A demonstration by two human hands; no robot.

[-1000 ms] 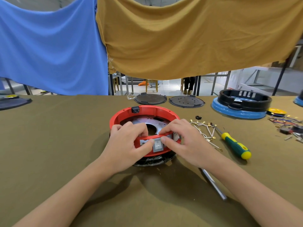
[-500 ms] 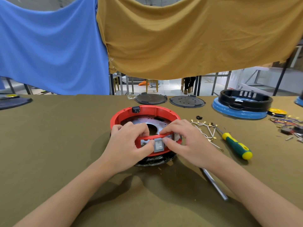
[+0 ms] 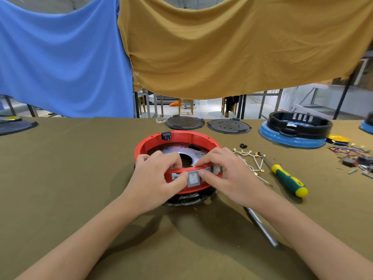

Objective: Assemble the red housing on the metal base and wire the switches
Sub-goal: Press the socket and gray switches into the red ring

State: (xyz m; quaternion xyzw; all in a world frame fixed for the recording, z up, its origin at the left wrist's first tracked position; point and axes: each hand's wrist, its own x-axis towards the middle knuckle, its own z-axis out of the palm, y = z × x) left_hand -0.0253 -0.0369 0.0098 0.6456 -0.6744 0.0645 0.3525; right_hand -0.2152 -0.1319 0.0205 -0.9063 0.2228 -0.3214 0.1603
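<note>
The red ring housing (image 3: 177, 138) sits on the metal base (image 3: 173, 150) in the middle of the table, with a black socket at its far rim. A grey rocker switch (image 3: 193, 179) is in the near wall of the housing. My left hand (image 3: 155, 180) grips the near rim, fingers curled over the top edge and thumb against the switch's left side. My right hand (image 3: 228, 176) holds the rim the same way, thumb on the switch's right side. A second grey switch (image 3: 215, 168) shows partly behind my right fingers. White wires with gold terminals (image 3: 252, 160) lie to the right.
A green-yellow screwdriver (image 3: 286, 179) lies right of the wires; a metal rod (image 3: 262, 227) rests under my right forearm. Two dark round plates (image 3: 184, 123) sit at the back. A black ring on a blue base (image 3: 294, 128) and loose wired parts (image 3: 355, 158) are far right.
Both hands stay on the housing's near rim; the thumbs have shifted slightly around the grey switch. The housing has not moved.
</note>
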